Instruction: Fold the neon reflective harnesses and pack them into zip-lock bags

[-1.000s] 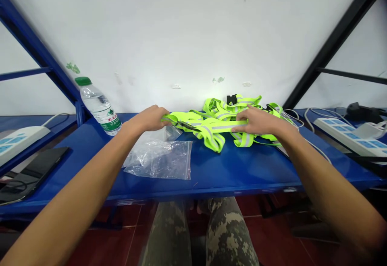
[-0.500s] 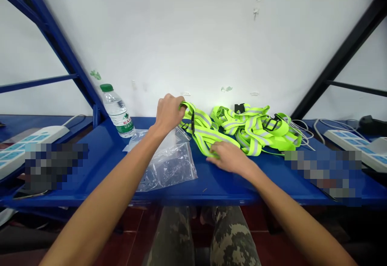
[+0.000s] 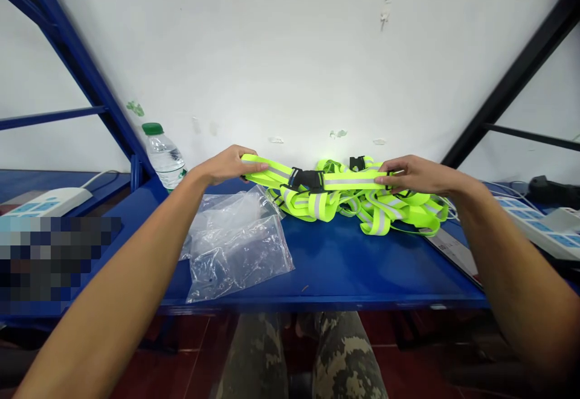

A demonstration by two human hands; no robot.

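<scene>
A neon yellow reflective belt with a silver stripe is stretched between my hands. My left hand pinches its left end, where the webbing is doubled. My right hand grips the right part between thumb and fingers. A black buckle sits on the belt between them. Loops of the webbing hang below the buckle. Behind and under my right hand lies a tangled pile of similar reflective straps, partly hidden by that hand. Clear plastic bags lie flat below my left hand.
A water bottle with a green cap stands at the back left by the wall. White power strips lie at both sides. A flat, dark-edged device rests at right on the blue table. Metal frame posts slope at both sides.
My hands have spread apart, drawing the belt out level above the table. The right hand moved right and up, the left slightly left. The buckle now shows between them.
</scene>
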